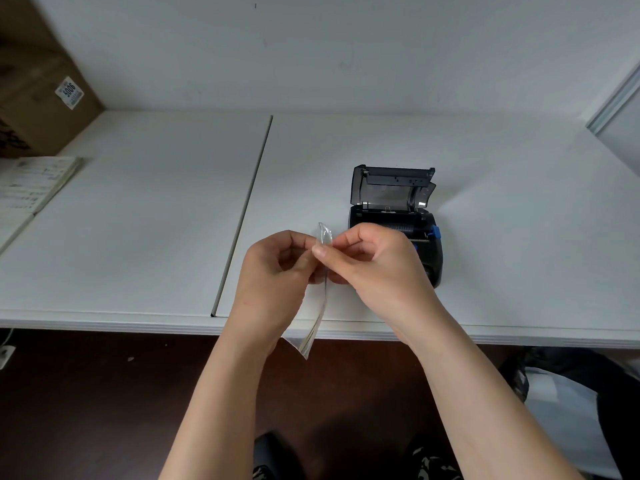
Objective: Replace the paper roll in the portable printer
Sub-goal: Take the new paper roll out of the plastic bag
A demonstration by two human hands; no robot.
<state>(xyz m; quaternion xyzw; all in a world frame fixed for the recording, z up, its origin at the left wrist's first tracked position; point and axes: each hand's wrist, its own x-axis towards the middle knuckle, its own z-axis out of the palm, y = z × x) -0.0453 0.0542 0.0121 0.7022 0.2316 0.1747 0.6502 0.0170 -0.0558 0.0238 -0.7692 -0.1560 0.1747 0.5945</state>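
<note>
Printer (394,216) lid up, front hidden behind right hand (377,261); 2 hands, left hand (273,275) included, pinching clear wrapper (320,296).

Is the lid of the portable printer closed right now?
No, the portable printer sits on the white table with its lid flipped up and back, leaving the paper compartment exposed.

My white table (138,220), a dark seam strip (244,216) across it, my black printer (394,223) right of the seam with lid raised, a cardboard box (38,88) far left of it, printed sheets (31,183) before the box
</note>
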